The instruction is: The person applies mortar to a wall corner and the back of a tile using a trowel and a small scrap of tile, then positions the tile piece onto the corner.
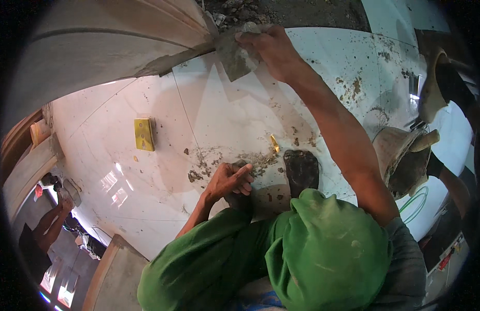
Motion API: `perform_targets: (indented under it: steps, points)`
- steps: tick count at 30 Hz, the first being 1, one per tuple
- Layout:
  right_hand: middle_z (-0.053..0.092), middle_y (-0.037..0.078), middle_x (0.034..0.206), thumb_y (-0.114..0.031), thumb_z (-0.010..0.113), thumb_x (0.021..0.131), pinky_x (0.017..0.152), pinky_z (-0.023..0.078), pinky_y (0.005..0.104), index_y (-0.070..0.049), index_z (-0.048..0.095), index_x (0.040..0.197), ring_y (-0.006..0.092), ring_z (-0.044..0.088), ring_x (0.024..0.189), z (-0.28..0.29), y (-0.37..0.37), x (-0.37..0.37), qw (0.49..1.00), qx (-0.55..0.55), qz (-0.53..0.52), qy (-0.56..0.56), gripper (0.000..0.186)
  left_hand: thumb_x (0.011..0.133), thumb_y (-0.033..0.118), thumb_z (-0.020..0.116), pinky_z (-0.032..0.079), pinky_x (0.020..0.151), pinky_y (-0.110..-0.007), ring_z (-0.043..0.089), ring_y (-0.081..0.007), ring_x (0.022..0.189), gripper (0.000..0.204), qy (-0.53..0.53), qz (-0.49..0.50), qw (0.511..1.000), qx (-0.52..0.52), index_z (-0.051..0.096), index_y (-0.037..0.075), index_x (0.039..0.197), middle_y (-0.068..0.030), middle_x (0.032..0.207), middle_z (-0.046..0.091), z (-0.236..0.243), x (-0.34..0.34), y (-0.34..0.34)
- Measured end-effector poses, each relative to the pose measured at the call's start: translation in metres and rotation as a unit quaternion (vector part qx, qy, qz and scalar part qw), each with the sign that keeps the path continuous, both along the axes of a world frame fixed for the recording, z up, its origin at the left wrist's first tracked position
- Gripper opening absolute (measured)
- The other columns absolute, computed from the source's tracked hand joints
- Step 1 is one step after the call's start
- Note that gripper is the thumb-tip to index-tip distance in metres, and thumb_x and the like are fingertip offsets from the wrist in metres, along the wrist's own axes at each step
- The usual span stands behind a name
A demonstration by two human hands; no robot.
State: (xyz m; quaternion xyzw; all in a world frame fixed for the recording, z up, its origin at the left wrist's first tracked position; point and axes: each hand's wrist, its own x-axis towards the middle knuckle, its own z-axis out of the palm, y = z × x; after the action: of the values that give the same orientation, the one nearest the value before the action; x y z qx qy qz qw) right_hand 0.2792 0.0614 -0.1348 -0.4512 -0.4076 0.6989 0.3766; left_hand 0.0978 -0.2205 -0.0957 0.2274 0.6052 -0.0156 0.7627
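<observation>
At the top centre, my right hand (271,49) is closed on a flat grey trowel (234,62), whose blade is smeared with mortar. Its blade lies close to the foot of a tan panel (146,46), beside a strip of dark rubble (302,13). My fingers hide the trowel's grip. My left hand (229,181) hangs loosely over my dark left shoe, fingers partly curled and apart, with nothing visible in it. Crumbs of mortar (260,160) and a yellow scrap (274,143) lie on the white tiles in front of my dark right shoe (301,171).
A yellow box (144,135) sits on the tiles at left. At right stand a mortar-crusted bucket (395,153) and another pale container (434,88), near another person's arm (455,189). Green cord (416,205) lies there. Another person's legs (48,225) show at far left.
</observation>
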Motion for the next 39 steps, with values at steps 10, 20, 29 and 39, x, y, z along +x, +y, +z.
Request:
perform_targets:
  steps: [10, 20, 29, 39]
  points:
    - [0.076, 0.009, 0.104, -0.011, 0.077, 0.095, 0.083, 0.056, 0.0309, 0.004, 0.075, 0.108, 0.0152, 0.071, 0.092, 0.015, -0.004, -0.003, 0.989, -0.025, -0.025, 0.143, 0.02, 0.105, 0.057, 0.061, 0.061, 0.062, -0.03, 0.077, -0.0216, 0.067, 0.066, -0.002, 0.002, 1.0, 0.006, 0.078, -0.006, 0.095, -0.0143, 0.075, 0.077, -0.002, -0.001, -0.003]
    - [0.076, 0.011, 0.108, -0.016, 0.077, 0.096, 0.088, 0.058, 0.0325, 0.004, 0.074, 0.11, 0.0171, 0.073, 0.096, 0.016, -0.008, 0.025, 0.994, -0.038, -0.014, 0.103, 0.024, 0.105, 0.053, 0.063, 0.06, 0.06, -0.03, 0.077, -0.0219, 0.066, 0.064, 0.0, 0.026, 1.0, -0.004, 0.077, -0.008, 0.094, -0.0164, 0.075, 0.076, 0.0, -0.001, -0.003]
    - [0.076, 0.01, 0.109, -0.013, 0.075, 0.095, 0.089, 0.057, 0.0368, 0.005, 0.073, 0.117, 0.0194, 0.072, 0.097, -0.033, -0.015, 0.018, 0.994, -0.053, -0.037, 0.094, 0.028, 0.105, 0.053, 0.061, 0.059, 0.061, -0.029, 0.077, -0.0215, 0.068, 0.062, 0.007, 0.001, 1.0, -0.015, 0.078, -0.006, 0.094, -0.0158, 0.075, 0.077, 0.007, 0.003, 0.008]
    - [0.075, 0.012, 0.11, -0.01, 0.074, 0.096, 0.09, 0.058, 0.0369, 0.006, 0.073, 0.114, 0.0196, 0.071, 0.099, -0.027, 0.003, 0.003, 0.999, 0.038, 0.027, 0.027, 0.024, 0.105, 0.051, 0.063, 0.06, 0.062, -0.03, 0.077, -0.0227, 0.067, 0.062, -0.002, 0.012, 1.0, -0.007, 0.078, -0.007, 0.093, -0.0174, 0.076, 0.077, 0.003, -0.002, 0.003]
